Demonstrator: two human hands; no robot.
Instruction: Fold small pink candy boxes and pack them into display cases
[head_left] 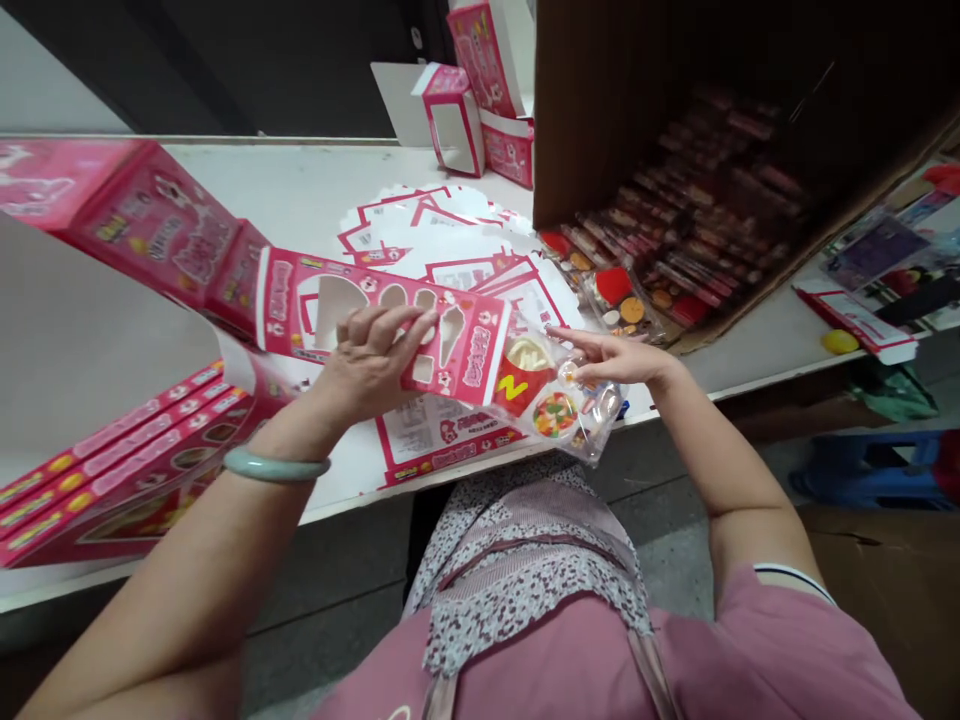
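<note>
My left hand [375, 360], with a pale green bangle at its wrist, grips a pink cardboard box [469, 350] with cut-out windows. The box lies tilted over a pile of flat printed cards. At the box's right end is a clear plastic pack of toy food [555, 412], showing red-boxed fries and a pizza. Its left edge meets the box's end; whether it is inside, I cannot tell. My right hand [611, 358] holds the pack at its upper right, index finger stretched along it and thumb bent over the plastic.
Beyond the hands lie flat pink-and-white boxes [457, 225]. A large brown carton [585, 110] with many toy packs stands at the right. Finished-looking pink boxes [172, 225] stand at left, with several stacked ones [112, 470] nearer. A blue stool [862, 470] is on the floor.
</note>
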